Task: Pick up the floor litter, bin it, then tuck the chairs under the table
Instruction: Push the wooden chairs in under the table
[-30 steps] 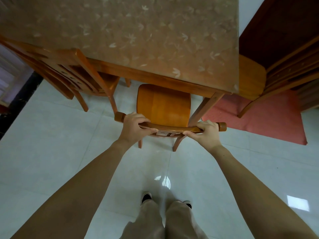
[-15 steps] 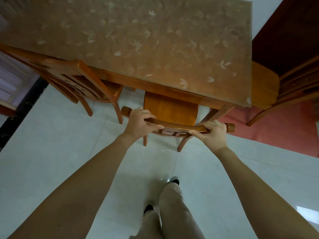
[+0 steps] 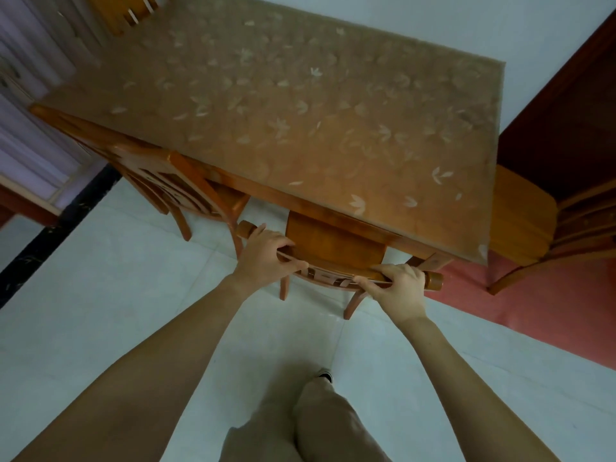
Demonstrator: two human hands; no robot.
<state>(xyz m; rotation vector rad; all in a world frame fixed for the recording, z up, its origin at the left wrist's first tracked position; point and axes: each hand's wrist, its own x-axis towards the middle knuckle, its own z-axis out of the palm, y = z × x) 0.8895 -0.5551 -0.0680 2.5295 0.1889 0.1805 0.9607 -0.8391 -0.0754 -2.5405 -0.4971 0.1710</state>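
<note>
A wooden chair (image 3: pixel 333 245) stands in front of me with most of its seat under the near edge of the table (image 3: pixel 300 111), which has a leaf-patterned cover. My left hand (image 3: pixel 263 255) grips the left end of the chair's curved top rail. My right hand (image 3: pixel 396 288) grips the rail's right end, fingers curled over it. No litter shows on the white tiled floor.
A second chair (image 3: pixel 173 185) sits tucked at the table's left near side. A third chair (image 3: pixel 523 215) stands at the right end on a red mat (image 3: pixel 533 305), beside a dark wooden cabinet (image 3: pixel 566 121). Another chair back (image 3: pixel 133 11) shows at the far side. My leg and shoe are below.
The chair has slid further under the table with both hands on its top rail; less of the seat shows. I have stepped forward, and my view has risen over the tabletop.
</note>
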